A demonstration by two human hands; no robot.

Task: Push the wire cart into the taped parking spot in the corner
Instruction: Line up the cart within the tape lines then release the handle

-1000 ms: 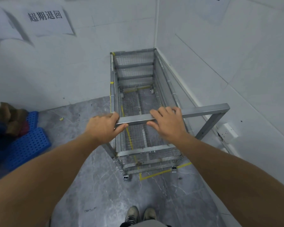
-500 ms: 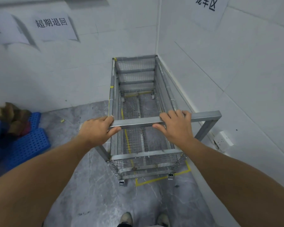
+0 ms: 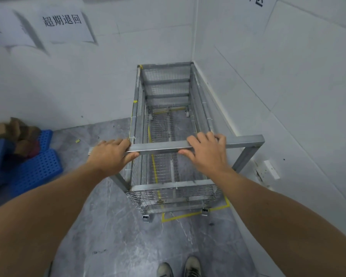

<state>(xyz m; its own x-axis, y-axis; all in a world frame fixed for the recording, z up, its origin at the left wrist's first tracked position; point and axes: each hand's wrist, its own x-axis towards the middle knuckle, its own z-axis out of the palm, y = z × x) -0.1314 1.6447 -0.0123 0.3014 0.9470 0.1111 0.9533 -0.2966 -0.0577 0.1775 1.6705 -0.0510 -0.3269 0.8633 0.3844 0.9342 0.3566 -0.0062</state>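
A grey metal wire cart (image 3: 168, 92) stands in the corner, its far end against the back wall and its right side along the right wall. Its square handle bar (image 3: 160, 146) runs across the near end. My left hand (image 3: 110, 154) grips the bar's left part and my right hand (image 3: 206, 150) grips it right of centre. Yellow floor tape (image 3: 180, 215) marks the parking spot; its near line shows just in front of the cart's near wheels, and another line shows through the mesh floor.
Blue plastic pallets (image 3: 34, 168) with cardboard pieces (image 3: 18, 130) lie at the left by the back wall. A white wall socket (image 3: 271, 169) sits low on the right wall. Paper signs (image 3: 62, 21) hang on the back wall. My shoes (image 3: 178, 267) stand on grey marbled floor.
The cart has rolled a little further into the corner and its near end has swung slightly left. Both hands stayed on the handle bar.
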